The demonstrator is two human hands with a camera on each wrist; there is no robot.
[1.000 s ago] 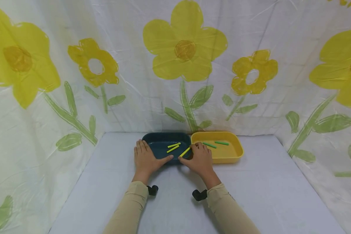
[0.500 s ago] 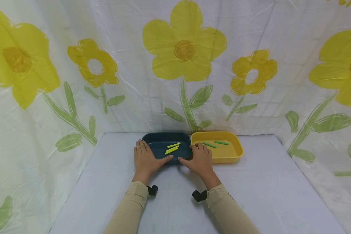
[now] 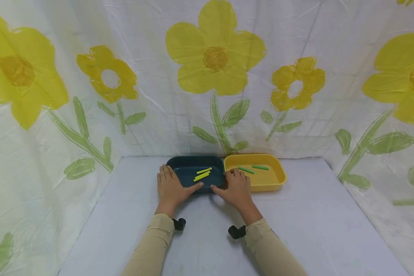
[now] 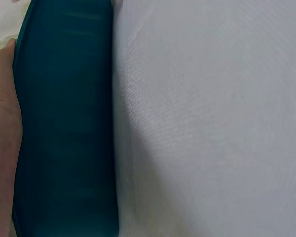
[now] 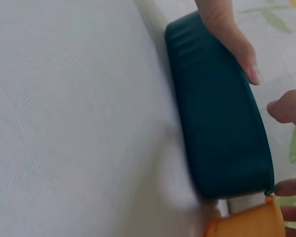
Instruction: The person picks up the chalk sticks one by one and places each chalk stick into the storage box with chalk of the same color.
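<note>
Three short yellow sticks, like chalk (image 3: 201,176), lie slanted on the floor of a dark teal tray (image 3: 183,168). My left hand (image 3: 170,189) rests on that tray's left end, straight fingers along the left rim and thumb reaching over the front rim. Above the seam of the two trays is my right hand (image 3: 239,188), thumb and fingertips spread apart with nothing between them. In the right wrist view my left thumb (image 5: 237,44) lies along the teal tray's rim. The left wrist view shows mostly the teal tray's outer wall (image 4: 64,128).
A yellow tray (image 3: 267,182) stands against the teal one's right end, with two green sticks (image 3: 260,167) in it. Both trays sit at the back of the white-covered table (image 3: 207,237), close to a flower-printed curtain (image 3: 151,126).
My right hand has let go of a yellow stick, which now lies beside the other two in the teal tray. The left hand has kept its place.
</note>
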